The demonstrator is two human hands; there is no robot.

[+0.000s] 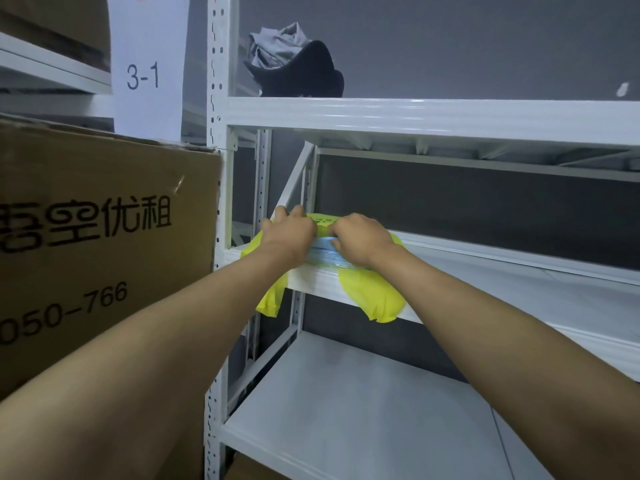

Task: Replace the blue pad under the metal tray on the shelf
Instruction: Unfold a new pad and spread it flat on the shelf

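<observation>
A yellow plastic bag [372, 299] lies on the middle shelf [519, 271] of a white metal rack, its ends hanging over the front edge. A folded blue pad [323, 252] shows between my two hands, inside or on the bag. My left hand [289, 230] lies on the bag's left part with its fingers reaching over the far side. My right hand [360, 237] has its fingers curled at the blue pad's edge. No metal tray is in view.
A large cardboard box [104, 244] with printed characters stands close at the left. A paper sign reading 3-1 [145, 64] hangs above it. A black object with grey cloth [294, 64] sits on the top shelf. The lower shelf [363, 410] lies below.
</observation>
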